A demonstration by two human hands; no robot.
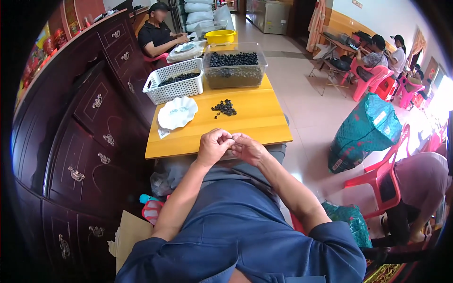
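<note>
Yellow table [257,111], fingers [242,138] meeting, anything pinched indistinct

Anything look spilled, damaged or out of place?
The cardboard at lower left looks damaged: one edge is ragged, as if torn. The black pieces loose on the yellow table sit mostly heaped together, so probably not a spill.

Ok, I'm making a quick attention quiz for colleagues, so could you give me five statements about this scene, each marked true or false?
1. The white scalloped dish lies left of the loose black pieces. True.
2. The person's hands are far apart. False: the left hand and right hand are together.
3. The yellow container stands beyond the clear bin. True.
4. The white perforated basket holds nothing. False: the basket contains black pieces too.
5. The large floor bag is white. False: the bag is mostly teal.
</note>
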